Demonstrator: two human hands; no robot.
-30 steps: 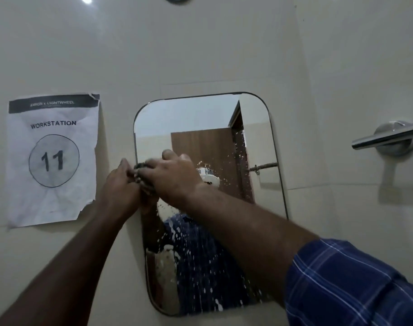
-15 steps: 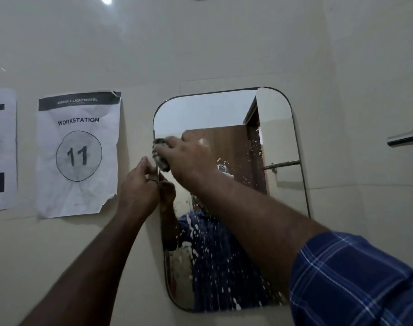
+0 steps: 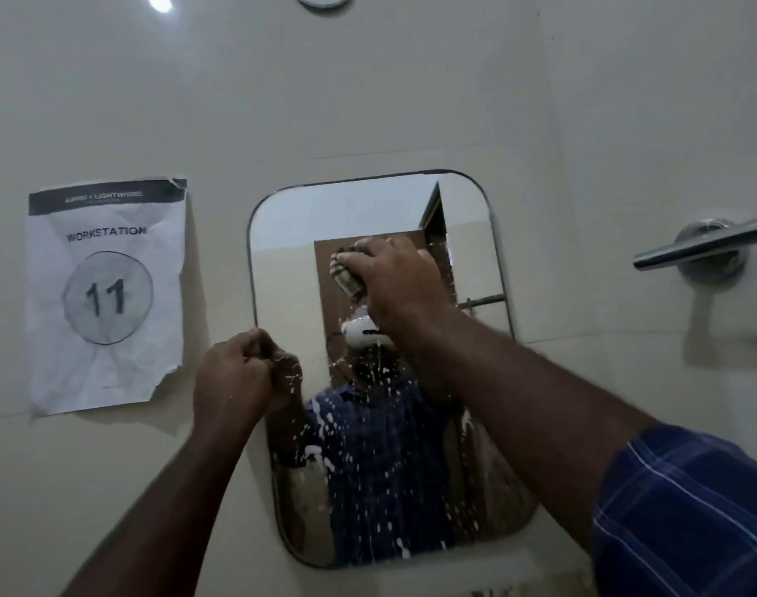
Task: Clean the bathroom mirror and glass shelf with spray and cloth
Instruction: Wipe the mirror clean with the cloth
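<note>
1. A blue plaid sleeve (image 3: 687, 510) fills the lower right of the frame; a bare forearm runs from it up toward the centre.
2. The left hand (image 3: 234, 377) is curled into a fist at the mirror's left edge, centre-left of frame. I cannot tell whether anything is in it.
3. The right hand (image 3: 394, 273) clasps a dark cloth (image 3: 346, 275) and presses it on the glass in the upper middle of the mirror (image 3: 359, 209).
4. The mirror hangs in the centre of the frame; white spatter covers its lower half, while the top is clear.
5. A paper sign (image 3: 105, 295) reading "WORKSTATION 11" is stuck on the wall at left.
6. A metal bar (image 3: 704, 247) juts from the wall at right.
</note>
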